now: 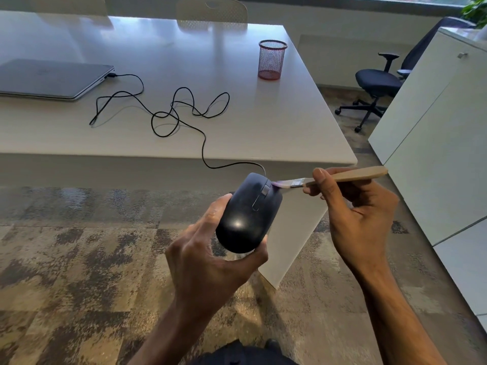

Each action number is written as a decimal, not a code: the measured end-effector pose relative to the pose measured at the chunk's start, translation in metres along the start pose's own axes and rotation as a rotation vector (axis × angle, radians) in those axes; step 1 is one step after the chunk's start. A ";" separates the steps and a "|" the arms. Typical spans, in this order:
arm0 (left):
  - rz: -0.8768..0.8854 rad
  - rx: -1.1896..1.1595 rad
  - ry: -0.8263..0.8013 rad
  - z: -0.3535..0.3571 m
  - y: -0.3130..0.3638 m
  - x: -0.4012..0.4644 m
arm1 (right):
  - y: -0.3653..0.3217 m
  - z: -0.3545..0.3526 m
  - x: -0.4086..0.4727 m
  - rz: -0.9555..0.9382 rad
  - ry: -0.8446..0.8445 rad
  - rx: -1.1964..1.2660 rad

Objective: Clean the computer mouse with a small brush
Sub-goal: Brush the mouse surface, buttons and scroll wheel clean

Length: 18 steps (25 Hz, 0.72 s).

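Observation:
A black wired computer mouse (247, 214) is held in the air in front of the white desk, its top facing me. My left hand (210, 256) grips it from below, thumb along its left side and fingers curled round its rear. My right hand (355, 209) pinches the wooden handle of a small brush (340, 177). The brush lies almost level, and its bristles touch the mouse's right button beside the scroll wheel. The mouse's black cable (168, 114) runs in loops over the desk to a closed laptop.
The white desk (263, 122) carries a closed grey laptop (52, 79) at the left and a red mesh pen cup (272, 60). A black office chair (379, 85) and white cabinets (432, 143) stand at the right. Patterned carpet lies below.

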<state>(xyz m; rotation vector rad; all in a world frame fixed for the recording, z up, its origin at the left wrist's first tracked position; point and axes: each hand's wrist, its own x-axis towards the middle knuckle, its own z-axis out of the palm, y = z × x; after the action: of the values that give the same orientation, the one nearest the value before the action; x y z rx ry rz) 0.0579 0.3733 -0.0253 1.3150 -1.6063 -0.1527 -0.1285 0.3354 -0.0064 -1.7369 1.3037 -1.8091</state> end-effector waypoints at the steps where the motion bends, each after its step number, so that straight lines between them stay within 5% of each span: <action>1: -0.002 0.004 -0.001 0.000 -0.001 0.000 | -0.002 -0.001 -0.001 -0.010 -0.018 0.042; 5: 0.008 0.021 -0.004 0.002 -0.003 0.000 | -0.008 -0.004 -0.004 -0.070 -0.124 0.160; 13: 0.034 0.028 0.000 0.005 -0.004 -0.001 | -0.003 -0.002 0.006 -0.059 0.015 -0.007; 18: 0.064 0.039 0.006 0.006 -0.007 -0.001 | -0.019 0.000 0.000 -0.165 -0.092 -0.005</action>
<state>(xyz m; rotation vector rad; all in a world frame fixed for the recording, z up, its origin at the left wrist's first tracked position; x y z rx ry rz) 0.0579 0.3685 -0.0339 1.2906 -1.6519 -0.0784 -0.1215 0.3459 0.0084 -1.9573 1.1596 -1.7887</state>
